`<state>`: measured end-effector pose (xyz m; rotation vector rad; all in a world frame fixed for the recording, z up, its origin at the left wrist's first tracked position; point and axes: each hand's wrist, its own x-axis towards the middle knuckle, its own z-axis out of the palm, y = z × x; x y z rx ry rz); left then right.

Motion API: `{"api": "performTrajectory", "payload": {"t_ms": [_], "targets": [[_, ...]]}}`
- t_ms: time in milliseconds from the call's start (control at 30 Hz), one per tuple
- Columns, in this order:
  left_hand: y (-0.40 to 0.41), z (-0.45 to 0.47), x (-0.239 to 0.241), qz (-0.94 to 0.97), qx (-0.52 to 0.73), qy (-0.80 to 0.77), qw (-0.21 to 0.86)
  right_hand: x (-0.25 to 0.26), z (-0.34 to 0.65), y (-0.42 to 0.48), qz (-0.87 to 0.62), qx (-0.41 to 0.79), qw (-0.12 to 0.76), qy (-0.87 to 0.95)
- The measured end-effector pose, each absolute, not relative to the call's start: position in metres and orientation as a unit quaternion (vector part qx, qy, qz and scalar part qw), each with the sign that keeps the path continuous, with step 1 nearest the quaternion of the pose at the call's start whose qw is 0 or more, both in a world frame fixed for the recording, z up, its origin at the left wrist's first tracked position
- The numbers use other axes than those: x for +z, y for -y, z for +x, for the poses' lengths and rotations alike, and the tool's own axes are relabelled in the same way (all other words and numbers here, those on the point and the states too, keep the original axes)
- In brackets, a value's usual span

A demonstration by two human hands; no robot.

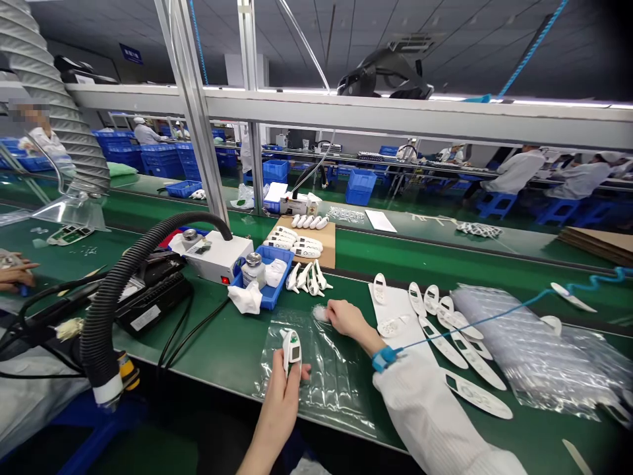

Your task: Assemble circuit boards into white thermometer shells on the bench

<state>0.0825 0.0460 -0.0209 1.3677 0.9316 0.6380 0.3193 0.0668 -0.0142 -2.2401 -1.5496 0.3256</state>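
Observation:
My left hand (283, 390) is closed around a white handheld thermometer (291, 348), held upright over a sheet of clear bubble wrap (326, 376) on the green bench. My right hand (346, 318) rests on the far edge of that sheet, fingers pinched on a small white wad (320, 313). A blue wrist strap (384, 358) with a coiled blue cord circles my right wrist. Several more white thermometers (309, 277) lie just beyond my right hand.
A blue tray (270, 290) holds a bottle and cloths. A black hose (106, 310) and a white box (217, 254) stand at left. White shell parts (450, 330) and clear bags (524, 343) lie at right. Another person's hand (14, 274) shows at far left.

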Motion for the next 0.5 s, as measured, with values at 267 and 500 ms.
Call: {"api": "performTrajectory", "payload": {"t_ms": [267,500], "targets": [[-0.063,0.073,-0.026,0.577,0.259,-0.415,0.655,-0.005,0.423,-0.072,-0.895,0.005,0.156,0.418],[-0.059,0.062,-0.006,0.462,0.32,-0.431,0.706,-0.018,0.503,-0.064,-0.907,0.011,0.152,0.394]]}}
